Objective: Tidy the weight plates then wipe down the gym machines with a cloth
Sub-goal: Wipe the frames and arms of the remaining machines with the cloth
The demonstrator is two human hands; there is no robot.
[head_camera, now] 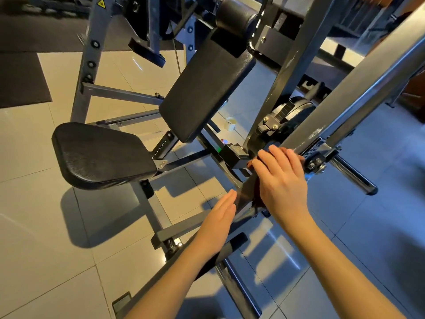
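A grey steel gym machine fills the view, with a black seat pad and a tilted black back pad. My right hand lies flat on the machine's sloping grey arm, pressing a dark reddish cloth against it; only edges of the cloth show under the palm. My left hand is straight-fingered, its edge against the same bar just below the cloth. A black weight plate hangs on the machine behind the arm.
A bare chrome plate peg juts out to the right of my right hand. A small white cup stands on the tiled floor under the back pad. Black rubber mats lie at the far left. More frames crowd the top right.
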